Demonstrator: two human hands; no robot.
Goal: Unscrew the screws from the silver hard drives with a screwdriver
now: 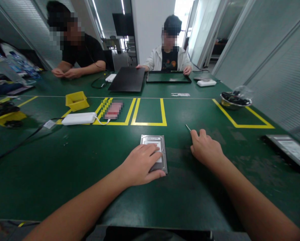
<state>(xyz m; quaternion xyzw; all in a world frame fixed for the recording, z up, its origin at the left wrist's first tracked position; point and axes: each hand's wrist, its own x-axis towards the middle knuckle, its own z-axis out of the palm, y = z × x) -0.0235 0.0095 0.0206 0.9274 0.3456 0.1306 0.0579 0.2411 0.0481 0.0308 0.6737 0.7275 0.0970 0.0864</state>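
A silver hard drive point(153, 142) lies flat on the green table point(89, 167) in front of me. My left hand point(141, 164) rests on its near half, fingers spread over the top and thumb along the front edge. To the right, my right hand point(205, 149) is closed round a thin metal tool point(188, 128), a screwdriver by its look, whose tip pokes out toward the far left. The tool's handle is hidden inside the hand.
A yellow bin point(76, 100), a white box with a cable point(79, 118) and yellow taped squares point(148, 112) lie beyond. A metal bowl point(235, 100) sits far right, a flat device point(289, 150) at the right edge. Two people sit opposite with laptops point(127, 79).
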